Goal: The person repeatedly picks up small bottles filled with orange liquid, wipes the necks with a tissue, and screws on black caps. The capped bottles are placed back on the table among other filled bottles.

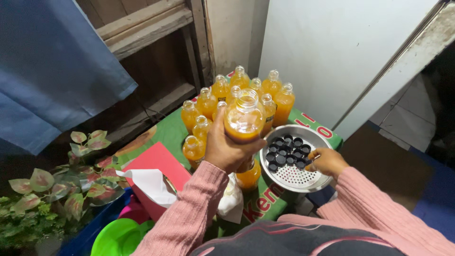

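Above the table's [180, 130] middle: clear, uncapped bottle of orange liquid [243, 118], left hand [227, 149] grip wrapped round its lower body. Likely heavy, smooth, spill-prone; best held mid-body, upright. Right hand [327, 161] pinches a black cap [309, 160] in the perforated metal bowl [316, 182].

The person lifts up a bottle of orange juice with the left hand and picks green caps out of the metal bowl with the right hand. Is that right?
Not quite: the caps are black, not green, as the head view shows. The left hand does hold up an open bottle of orange juice, and the right hand reaches into the metal bowl.
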